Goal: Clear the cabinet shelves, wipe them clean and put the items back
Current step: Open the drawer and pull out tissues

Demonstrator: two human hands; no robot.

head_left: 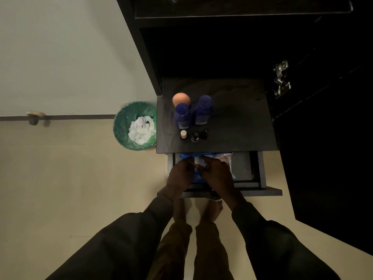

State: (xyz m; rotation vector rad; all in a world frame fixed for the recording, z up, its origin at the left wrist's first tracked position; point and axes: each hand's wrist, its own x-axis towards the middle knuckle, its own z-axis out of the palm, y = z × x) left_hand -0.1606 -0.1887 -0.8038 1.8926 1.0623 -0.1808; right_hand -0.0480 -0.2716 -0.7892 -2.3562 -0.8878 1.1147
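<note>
Nearest us, our left hand (181, 174) and right hand (217, 173) reach into the open drawer (245, 168), each grip pinching a white tissue (199, 162) above a blue packet (196, 177). Beyond, on the tabletop (238, 126), stand two blue bottles (182, 116), small vials (194, 136) and an orange ball (181, 98). A green bin (123, 126) sits left.

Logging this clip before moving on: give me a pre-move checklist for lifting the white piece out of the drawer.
1. Drawer pulled open: ok.
2. Left hand and right hand both pinching the white piece: ok.
3. What the white piece is, tissue or wipe: cannot tell.
4. Blue pack beneath free to stay behind: cannot tell.
5. Bin beside cabinet has room: ok.
6. Bottles standing back from the front edge: ok.
</note>
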